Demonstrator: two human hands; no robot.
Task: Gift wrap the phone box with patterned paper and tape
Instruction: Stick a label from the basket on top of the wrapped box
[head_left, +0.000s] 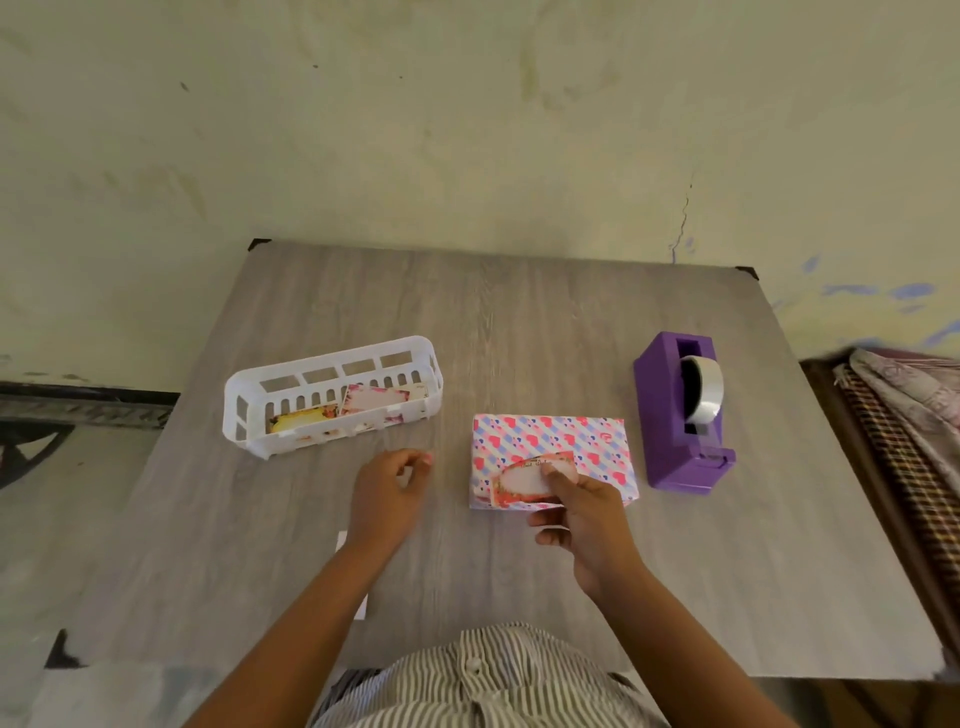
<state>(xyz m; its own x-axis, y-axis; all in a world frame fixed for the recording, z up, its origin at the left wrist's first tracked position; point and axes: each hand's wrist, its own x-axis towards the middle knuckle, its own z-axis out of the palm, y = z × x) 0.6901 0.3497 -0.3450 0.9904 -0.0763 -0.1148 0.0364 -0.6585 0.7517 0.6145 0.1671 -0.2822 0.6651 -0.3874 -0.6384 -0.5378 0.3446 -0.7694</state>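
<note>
On a grey wood-grain tabletop (519, 322), the person's right hand (587, 512) reaches forward with thumb and fingers (551, 473) pinching a small red-bordered white gift tag (524, 480) over the near edge of the rectangular box wrapped in pink-and-blue heart-patterned paper (550, 441), which lies flat at the centre. The left hand (387, 493) hovers just left of the box, fingers loosely curled, holding nothing. A white slotted plastic basket (332, 395) holding more tags stands to the left, a purple tape dispenser (683, 415) with a clear roll just right; the tag's writing is too blurred to read.
</note>
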